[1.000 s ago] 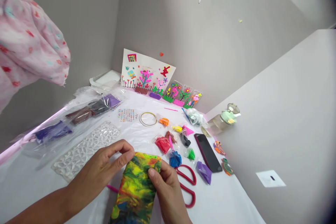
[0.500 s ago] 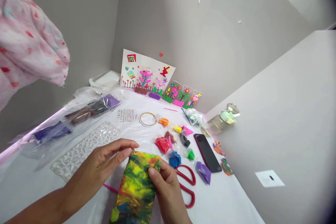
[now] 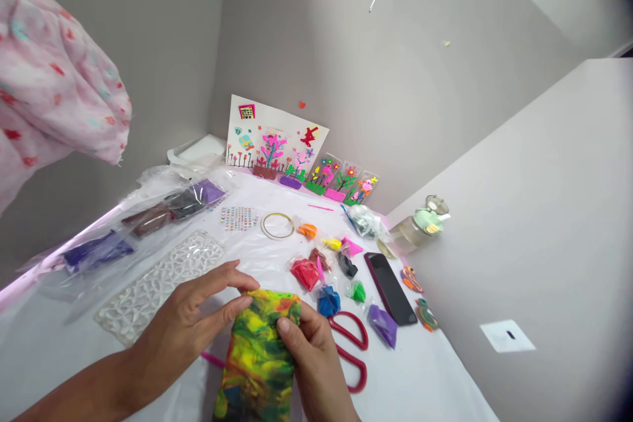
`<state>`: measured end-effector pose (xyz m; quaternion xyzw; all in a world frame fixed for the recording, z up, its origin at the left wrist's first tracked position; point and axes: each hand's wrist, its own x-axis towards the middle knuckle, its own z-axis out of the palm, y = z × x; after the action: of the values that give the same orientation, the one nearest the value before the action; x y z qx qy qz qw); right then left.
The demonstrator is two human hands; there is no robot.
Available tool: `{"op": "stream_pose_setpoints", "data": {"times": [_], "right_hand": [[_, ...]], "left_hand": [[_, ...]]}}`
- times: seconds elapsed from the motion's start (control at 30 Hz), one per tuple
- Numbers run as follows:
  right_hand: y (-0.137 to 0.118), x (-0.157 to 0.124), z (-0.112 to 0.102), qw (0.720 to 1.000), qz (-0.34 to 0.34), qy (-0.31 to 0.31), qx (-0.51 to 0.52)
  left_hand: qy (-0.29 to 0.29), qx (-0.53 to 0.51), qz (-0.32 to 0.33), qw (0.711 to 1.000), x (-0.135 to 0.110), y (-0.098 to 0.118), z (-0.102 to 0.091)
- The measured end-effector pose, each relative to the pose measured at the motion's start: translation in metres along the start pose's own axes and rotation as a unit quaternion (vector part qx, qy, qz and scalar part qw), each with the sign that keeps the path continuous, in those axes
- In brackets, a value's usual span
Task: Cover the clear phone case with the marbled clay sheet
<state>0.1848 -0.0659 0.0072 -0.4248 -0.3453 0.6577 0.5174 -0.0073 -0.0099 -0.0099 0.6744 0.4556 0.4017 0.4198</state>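
A flat slab of marbled clay (image 3: 257,356), green, yellow and orange, stands tilted up near the table's front edge. My right hand (image 3: 316,369) grips its right edge, thumb pressed on the face. My left hand (image 3: 192,323) pinches the slab's top left corner with thumb and fingertips. Just right of the slab lie red-handled scissors (image 3: 353,356) and small bags of coloured clay (image 3: 329,300). A pink stick (image 3: 212,360) pokes out under my left wrist.
A clear textured sheet (image 3: 161,280) lies to the left, with bagged dark clay (image 3: 148,217) behind it. A dark phone (image 3: 390,287), a wire ring (image 3: 277,225), sticker gems (image 3: 238,217), a bottle (image 3: 420,224) and decorated cards (image 3: 277,145) against the wall sit further back. Pink cloth (image 3: 54,92) hangs at upper left.
My left fingers slid down a little onto the slab's top left corner. The slab tilted slightly and the view drifted a bit.
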Motion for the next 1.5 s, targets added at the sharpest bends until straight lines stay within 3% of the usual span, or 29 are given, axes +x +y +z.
{"op": "stream_pose_setpoints", "data": {"times": [0.23,0.37,0.63,0.87,1.23,1.4,1.5], "right_hand": [[-0.001,0.0,-0.001,1.0,-0.008,0.004,0.003],[-0.002,-0.002,0.001,1.0,-0.01,0.003,-0.02],[0.001,-0.001,-0.001,0.999,-0.003,0.008,-0.033],[0.004,0.001,-0.006,0.999,-0.004,-0.012,-0.048],[0.007,0.003,-0.009,0.999,0.007,0.005,-0.05],[0.001,0.0,-0.003,0.999,0.001,0.008,-0.049],[-0.002,-0.002,0.001,0.999,-0.003,0.013,-0.042]], "left_hand": [[-0.049,-0.093,-0.053,0.993,0.005,0.009,-0.005],[-0.09,-0.102,-0.048,0.99,0.005,0.011,-0.01],[-0.04,-0.093,-0.046,0.994,0.003,0.014,-0.003],[-0.105,-0.111,-0.062,0.986,0.008,0.004,-0.005],[-0.081,-0.07,-0.064,0.992,0.004,-0.003,-0.01],[-0.041,-0.099,-0.077,0.991,0.006,0.009,-0.009],[-0.046,-0.109,-0.082,0.99,0.005,0.017,-0.007]]}}
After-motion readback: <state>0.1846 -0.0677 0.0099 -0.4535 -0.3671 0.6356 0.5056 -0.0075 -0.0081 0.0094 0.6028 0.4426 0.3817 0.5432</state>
